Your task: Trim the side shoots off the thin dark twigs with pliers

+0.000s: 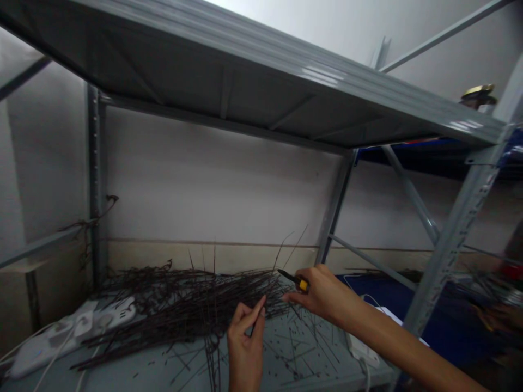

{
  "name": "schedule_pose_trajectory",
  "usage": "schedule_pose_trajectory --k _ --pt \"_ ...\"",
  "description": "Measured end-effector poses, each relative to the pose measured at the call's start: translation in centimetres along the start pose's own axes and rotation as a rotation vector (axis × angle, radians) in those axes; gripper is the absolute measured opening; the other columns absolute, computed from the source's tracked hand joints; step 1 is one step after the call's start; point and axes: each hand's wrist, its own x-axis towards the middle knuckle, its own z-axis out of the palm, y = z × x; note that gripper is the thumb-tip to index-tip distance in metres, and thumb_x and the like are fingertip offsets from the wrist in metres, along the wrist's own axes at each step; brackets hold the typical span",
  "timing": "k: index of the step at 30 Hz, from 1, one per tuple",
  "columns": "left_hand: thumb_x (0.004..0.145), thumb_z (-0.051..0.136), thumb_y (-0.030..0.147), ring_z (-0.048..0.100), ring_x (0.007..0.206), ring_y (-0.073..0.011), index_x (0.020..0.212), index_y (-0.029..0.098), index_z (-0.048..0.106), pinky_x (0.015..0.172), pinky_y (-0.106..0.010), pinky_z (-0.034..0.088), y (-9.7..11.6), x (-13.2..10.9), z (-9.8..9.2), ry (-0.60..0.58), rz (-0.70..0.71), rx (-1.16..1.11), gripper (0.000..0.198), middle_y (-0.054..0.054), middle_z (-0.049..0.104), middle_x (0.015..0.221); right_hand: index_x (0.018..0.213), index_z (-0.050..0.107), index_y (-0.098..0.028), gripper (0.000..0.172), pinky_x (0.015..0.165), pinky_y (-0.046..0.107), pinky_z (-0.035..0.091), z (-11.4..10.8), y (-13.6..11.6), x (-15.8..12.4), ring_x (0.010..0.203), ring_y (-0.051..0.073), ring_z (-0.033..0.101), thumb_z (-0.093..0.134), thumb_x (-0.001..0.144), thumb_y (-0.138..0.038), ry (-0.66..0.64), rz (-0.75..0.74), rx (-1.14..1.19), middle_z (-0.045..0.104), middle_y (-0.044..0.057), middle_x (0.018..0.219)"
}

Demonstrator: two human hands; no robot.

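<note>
My left hand (247,337) is closed in a pinch, thumb and fingertips together. A short stretch of a thin dark stem (253,328) shows between its fingers. Up and to the right, my right hand (316,288) is wrapped round a small tool with a black tip and yellow on its handle (303,285); its exact kind is hard to make out. The tool's tip points left, over a wide heap of thin dark stems (183,310) behind both hands. A few stems stick upright from the heap.
Short cut pieces litter the grey shelf surface (281,354). A white power strip (73,332) with plugs and cables lies at left, another power strip (363,348) at right. An upper metal shelf (245,60) hangs overhead; a slanting post (457,218) stands at right. Another person's blurred hand (500,316) shows far right.
</note>
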Motion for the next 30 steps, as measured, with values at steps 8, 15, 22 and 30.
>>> schedule_pose_trajectory --k 8,15,22,30 --pt "0.089 0.066 0.05 0.05 0.071 -0.0145 0.117 0.018 0.077 0.068 -0.023 0.043 0.0 0.1 -0.1 -0.024 0.008 0.045 0.044 0.002 0.043 0.073 0.07 0.068 -0.019 0.047 0.06 0.029 0.039 -0.3 -0.6 0.0 0.063 0.022 0.064 0.065 0.083 -0.063 0.0 -0.055 0.046 0.069 0.007 0.065" --pt "0.09 0.065 0.048 0.051 0.072 -0.0145 0.119 0.02 0.076 0.071 -0.024 0.044 -0.4 0.2 -0.3 -0.032 0.014 0.03 0.042 0.002 0.044 0.074 0.071 0.07 -0.02 0.044 0.064 0.029 0.041 -0.2 -1.1 0.2 0.073 0.024 0.068 0.061 0.088 -0.06 0.032 -0.07 -0.013 0.071 0.009 0.068" --pt "0.09 0.066 0.045 0.052 0.071 -0.0146 0.117 0.022 0.077 0.071 -0.024 0.046 -0.4 -0.3 -0.3 -0.034 0.056 0.036 0.037 0.001 0.047 0.073 0.077 0.074 -0.021 0.052 0.063 0.031 0.041 0.5 -1.1 0.5 0.073 0.028 0.072 0.05 0.093 -0.065 0.086 -0.105 -0.183 0.074 0.011 0.072" --pt "0.086 0.07 0.047 0.052 0.069 -0.0141 0.111 0.022 0.08 0.068 -0.023 0.047 -0.5 -0.4 -0.4 -0.008 0.034 -0.014 0.037 0.002 0.047 0.07 0.07 0.069 -0.02 0.053 0.064 0.03 0.039 2.0 0.1 1.0 0.07 0.024 0.07 0.044 0.098 -0.059 0.132 -0.123 -0.037 0.071 0.009 0.065"
